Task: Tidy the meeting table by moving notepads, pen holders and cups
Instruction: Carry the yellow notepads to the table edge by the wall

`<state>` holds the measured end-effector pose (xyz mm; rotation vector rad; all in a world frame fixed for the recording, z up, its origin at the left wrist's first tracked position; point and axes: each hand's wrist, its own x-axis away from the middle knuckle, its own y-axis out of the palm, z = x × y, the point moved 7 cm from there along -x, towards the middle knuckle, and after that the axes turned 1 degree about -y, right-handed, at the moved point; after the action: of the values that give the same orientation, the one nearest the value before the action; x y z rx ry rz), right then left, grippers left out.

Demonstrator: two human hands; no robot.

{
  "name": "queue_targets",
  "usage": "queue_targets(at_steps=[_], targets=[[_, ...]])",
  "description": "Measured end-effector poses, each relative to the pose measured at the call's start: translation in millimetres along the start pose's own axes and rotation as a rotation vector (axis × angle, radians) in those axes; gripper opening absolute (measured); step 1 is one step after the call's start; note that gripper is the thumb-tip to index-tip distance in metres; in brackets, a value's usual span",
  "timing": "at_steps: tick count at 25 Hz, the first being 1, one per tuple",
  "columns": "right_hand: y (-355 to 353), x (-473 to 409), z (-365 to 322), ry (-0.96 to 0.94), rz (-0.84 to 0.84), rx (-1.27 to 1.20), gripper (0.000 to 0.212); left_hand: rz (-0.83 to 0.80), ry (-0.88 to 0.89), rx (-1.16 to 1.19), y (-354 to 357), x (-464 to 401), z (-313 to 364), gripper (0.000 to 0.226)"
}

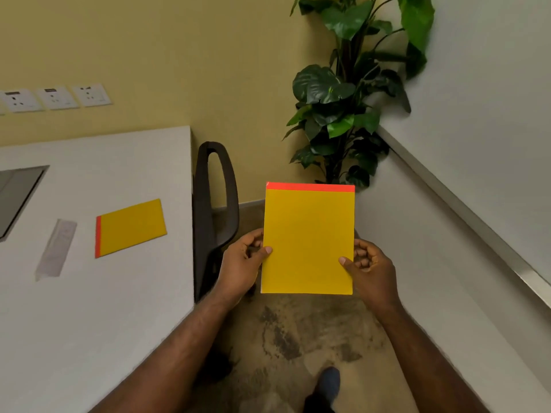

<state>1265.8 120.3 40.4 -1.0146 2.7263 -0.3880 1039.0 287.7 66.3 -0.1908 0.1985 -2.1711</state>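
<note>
I hold a yellow notepad (pixel 308 239) with an orange-red top band upright in front of me, over the floor to the right of the table. My left hand (pixel 243 263) pinches its left edge, thumb on the cover. My right hand (pixel 368 268) pinches its right edge the same way. A second yellow notepad (pixel 131 227), its orange band to the left, lies flat on the white meeting table (pixel 98 293).
A white remote control (pixel 56 248) lies left of the table's notepad. A grey recessed panel (pixel 18 195) sits at the table's far left. A black office chair (pixel 214 216) stands at the table's right edge. A potted plant (pixel 348 108) fills the corner. My shoe (pixel 328 383) shows below.
</note>
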Motion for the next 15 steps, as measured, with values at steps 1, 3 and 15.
queue_targets(at_steps=[1, 3, 15], targets=[[1, -30, 1, -0.019, -0.026, -0.003, 0.041, 0.028, -0.001, -0.016, 7, -21, 4, 0.04], [-1, -86, 3, -0.034, -0.074, -0.012, 0.039, 0.081, -0.017, -0.064, 20, -62, 14, 0.038], [99, -365, -53, -0.242, -0.316, 0.02, 0.042, 0.392, 0.088, -0.228, -19, -260, 84, 0.036]])
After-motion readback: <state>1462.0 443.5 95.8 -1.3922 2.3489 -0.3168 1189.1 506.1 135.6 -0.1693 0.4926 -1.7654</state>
